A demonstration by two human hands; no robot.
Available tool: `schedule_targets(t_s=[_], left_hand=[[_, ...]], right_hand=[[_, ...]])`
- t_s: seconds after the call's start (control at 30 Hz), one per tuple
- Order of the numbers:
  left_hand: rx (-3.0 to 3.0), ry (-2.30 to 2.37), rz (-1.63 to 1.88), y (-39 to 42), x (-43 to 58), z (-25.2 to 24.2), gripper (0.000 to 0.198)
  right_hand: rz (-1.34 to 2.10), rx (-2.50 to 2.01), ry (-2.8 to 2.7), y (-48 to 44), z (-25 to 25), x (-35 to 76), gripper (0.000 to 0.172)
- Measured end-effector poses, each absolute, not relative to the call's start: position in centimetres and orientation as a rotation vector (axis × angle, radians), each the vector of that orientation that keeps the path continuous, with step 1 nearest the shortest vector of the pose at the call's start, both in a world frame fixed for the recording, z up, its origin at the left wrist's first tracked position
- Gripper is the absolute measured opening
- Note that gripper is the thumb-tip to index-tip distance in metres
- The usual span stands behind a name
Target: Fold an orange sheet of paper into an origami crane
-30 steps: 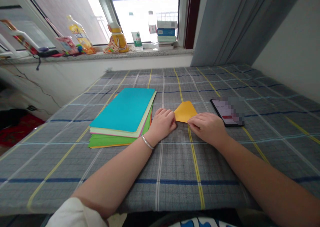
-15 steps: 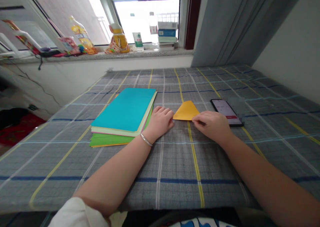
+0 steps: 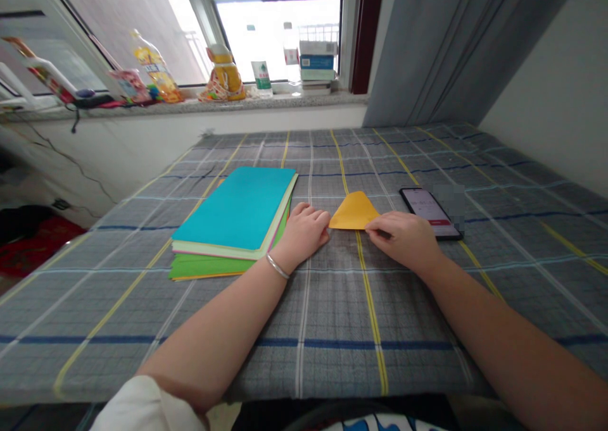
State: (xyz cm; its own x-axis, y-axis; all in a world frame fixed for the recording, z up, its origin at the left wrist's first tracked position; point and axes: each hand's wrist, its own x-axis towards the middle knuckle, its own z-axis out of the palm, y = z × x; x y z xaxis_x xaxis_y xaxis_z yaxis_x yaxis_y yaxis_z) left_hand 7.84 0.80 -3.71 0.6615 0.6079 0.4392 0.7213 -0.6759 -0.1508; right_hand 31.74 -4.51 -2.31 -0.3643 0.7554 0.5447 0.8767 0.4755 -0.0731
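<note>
A folded piece of orange-yellow paper [image 3: 353,212] lies on the plaid cloth between my two hands, its lower edge straight and its top narrowed. My right hand [image 3: 401,236] pinches its lower right corner between thumb and forefinger. At the paper's lower left corner is my left hand [image 3: 308,228], fingers curled, with a silver bangle on the wrist. Its fingertips are partly hidden, but they meet the corner. Just left of that hand lies a stack of coloured paper [image 3: 240,209], turquoise on top, with pale, green and orange sheets beneath.
A phone [image 3: 430,212] with its screen lit lies right beside my right hand. The plaid cloth [image 3: 190,336] covers the table. Beyond it, a windowsill holds a drink bottle [image 3: 154,67], a yellow bottle [image 3: 227,73], a tube [image 3: 261,76] and stacked boxes [image 3: 317,62]. A grey curtain [image 3: 427,51] hangs at right.
</note>
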Motion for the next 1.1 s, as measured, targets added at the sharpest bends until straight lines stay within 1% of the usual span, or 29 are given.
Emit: schedule_targets(t_s=[0.27,0.43,0.67,0.77,0.87,1.0,1.1], left_hand=[[-2.569,-0.976,-0.580,0.6,7.8,-3.3,0.006],[-2.567,-0.918,-0.520,0.4,7.7,-2.9,0.007],[-2.540,-0.877,-0.501,0.4,7.2,-2.5,0.008],[-2.532,-0.898,-0.502,0.7,6.9,-2.7,0.008],[-2.549,-0.968,-0.527,1.0,6.8,-3.0,0.007],[-2.604,-1.214,-0.583,0.8,6.9,-3.1,0.007],[-2.705,-1.388,-0.716,0.6,7.2,-3.3,0.011]], right_hand=[[-0.272,-1.350,-2.138,-4.4,-2.2,32.4,0.015],[-0.251,-1.331,-2.115,-4.3,-2.2,32.7,0.013],[-0.252,-1.316,-2.140,-4.3,-2.3,32.9,0.014],[-0.260,-1.321,-2.259,-4.4,-2.3,32.8,0.016],[-0.260,-1.342,-2.426,-4.5,-2.2,32.6,0.018],[-0.284,-1.374,-2.542,-4.6,-2.1,32.0,0.023],[-0.151,-1.279,-2.615,-4.7,-2.2,31.5,0.023]])
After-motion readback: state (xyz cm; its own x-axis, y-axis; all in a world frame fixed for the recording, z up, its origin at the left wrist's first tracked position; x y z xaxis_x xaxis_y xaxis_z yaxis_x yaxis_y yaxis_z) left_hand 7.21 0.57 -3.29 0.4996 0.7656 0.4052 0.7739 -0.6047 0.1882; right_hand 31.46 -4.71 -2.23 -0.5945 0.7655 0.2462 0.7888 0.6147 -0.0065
